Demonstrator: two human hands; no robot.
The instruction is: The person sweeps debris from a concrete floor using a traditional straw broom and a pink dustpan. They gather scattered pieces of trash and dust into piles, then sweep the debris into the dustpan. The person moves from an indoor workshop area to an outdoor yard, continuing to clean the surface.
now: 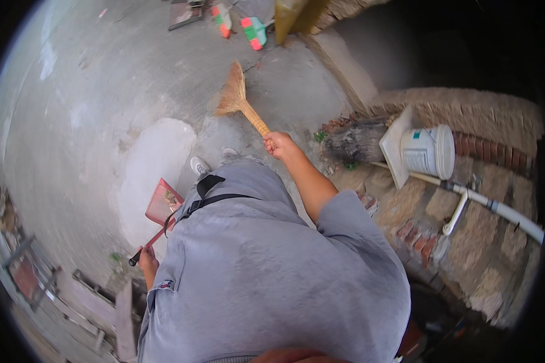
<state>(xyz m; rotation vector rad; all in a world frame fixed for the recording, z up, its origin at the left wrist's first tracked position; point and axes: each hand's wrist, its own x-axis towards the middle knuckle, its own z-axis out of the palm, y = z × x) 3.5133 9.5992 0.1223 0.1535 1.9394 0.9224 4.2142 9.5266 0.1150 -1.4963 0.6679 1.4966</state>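
My right hand [277, 145] is closed round the handle end of a straw hand broom [243, 100]. The broom points away from me, its fanned bristles over the concrete ahead; whether they touch the ground I cannot tell. Down at my left side, my left hand [148, 259] grips the dark-tipped handle of a red dustpan [161, 204]. Some leafy debris [173, 199] lies in the pan, which is partly hidden by my shirt and a hanging black strap [209, 184]. The two tools are well apart, on either side of my feet.
A white bucket [427, 151] lies beside a pale board [397, 147] and a dark log [357, 144] at right, by a stone wall [466, 242] with a white pipe [515, 221]. Colourful brushes [254, 32] lie far ahead. Wooden boards [100, 302] clutter the lower left.
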